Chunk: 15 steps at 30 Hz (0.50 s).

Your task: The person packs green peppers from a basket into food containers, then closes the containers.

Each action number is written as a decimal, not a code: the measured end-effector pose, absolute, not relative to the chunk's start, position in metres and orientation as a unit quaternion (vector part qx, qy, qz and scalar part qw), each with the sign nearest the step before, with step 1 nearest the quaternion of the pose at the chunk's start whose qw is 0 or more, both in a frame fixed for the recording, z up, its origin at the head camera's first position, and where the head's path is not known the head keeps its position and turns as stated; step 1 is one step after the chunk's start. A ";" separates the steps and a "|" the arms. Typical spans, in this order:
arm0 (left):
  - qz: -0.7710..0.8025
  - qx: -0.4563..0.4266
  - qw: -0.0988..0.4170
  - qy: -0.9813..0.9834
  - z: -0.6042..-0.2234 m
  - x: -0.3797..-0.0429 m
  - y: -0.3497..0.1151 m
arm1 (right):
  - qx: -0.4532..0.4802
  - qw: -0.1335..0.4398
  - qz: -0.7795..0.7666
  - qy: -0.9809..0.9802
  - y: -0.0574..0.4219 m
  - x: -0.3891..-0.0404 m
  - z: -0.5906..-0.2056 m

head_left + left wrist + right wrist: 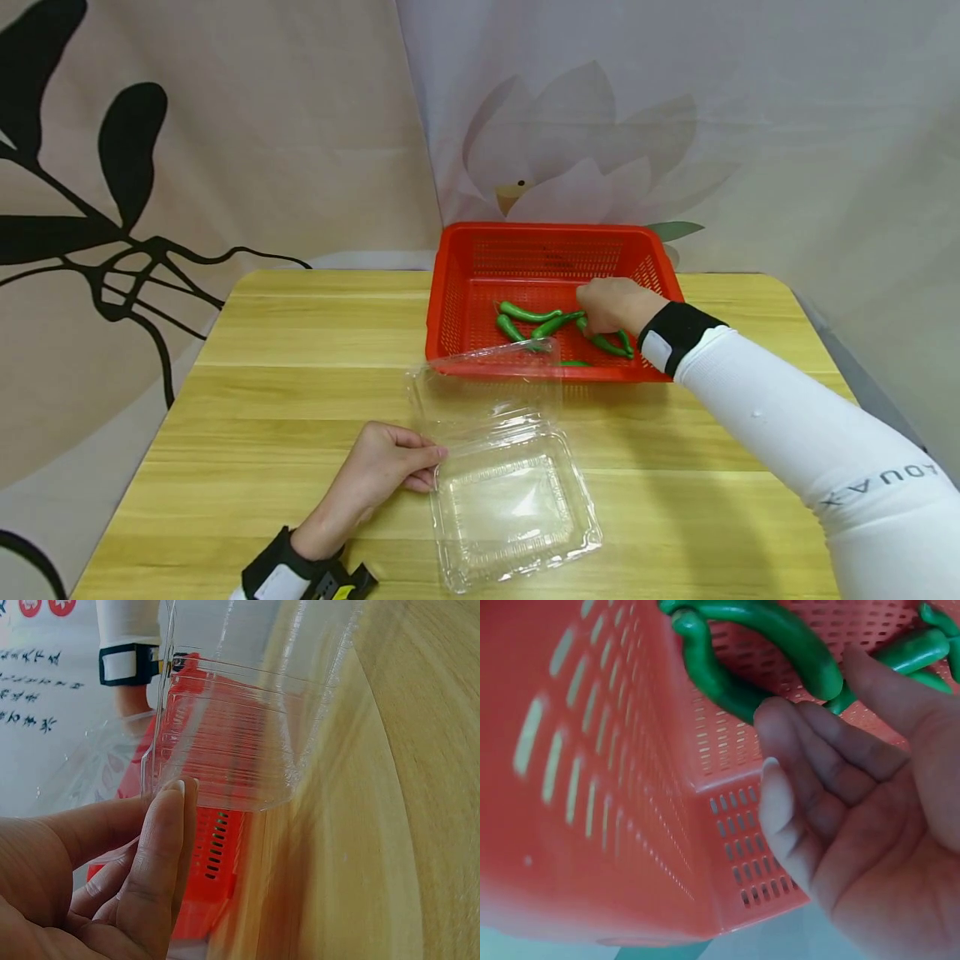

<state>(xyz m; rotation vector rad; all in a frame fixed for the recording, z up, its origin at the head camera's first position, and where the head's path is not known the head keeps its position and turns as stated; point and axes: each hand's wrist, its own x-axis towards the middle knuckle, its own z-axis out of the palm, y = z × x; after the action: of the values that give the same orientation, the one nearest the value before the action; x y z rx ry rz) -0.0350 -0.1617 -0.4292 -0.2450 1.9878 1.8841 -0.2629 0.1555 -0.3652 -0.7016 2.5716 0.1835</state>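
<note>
My left hand (401, 458) pinches the left edge of a clear plastic hinged container (517, 508) between thumb and fingers. Its lid (487, 392) is folded back and overlaps the front rim of a red plastic basket (551, 227) in the head view. Inside that basket lie several green chili peppers (528, 314). My right hand (615, 304) reaches down into the basket's right side. The right wrist view shows its fingers (799, 754) loosely bent, with fingertips right at a curved pepper (780, 634) and the thumb held apart near the pepper's end.
The basket stands at the back of a light wooden table (315, 358), near a hanging cloth (315, 125) printed with flowers and dark leaves. Its slotted walls (592, 765) rise around the right hand. The container's tray lies on the table in front of the basket.
</note>
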 end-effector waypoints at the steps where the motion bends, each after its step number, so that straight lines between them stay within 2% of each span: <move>1: 0.672 -0.088 0.195 0.709 -0.429 -0.035 -0.162 | -0.257 0.232 0.067 0.936 0.156 -0.262 -0.366; 15: 0.669 -0.087 0.198 0.711 -0.431 -0.036 -0.162 | -0.274 0.230 0.081 0.930 0.152 -0.257 -0.367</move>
<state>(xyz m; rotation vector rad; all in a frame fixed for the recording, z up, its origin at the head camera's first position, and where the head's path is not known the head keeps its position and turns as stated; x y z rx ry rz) -0.0355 -0.1621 -0.4310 -0.2440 1.9904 1.8711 -0.2570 0.1521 -0.3666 -0.7539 2.5600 0.2221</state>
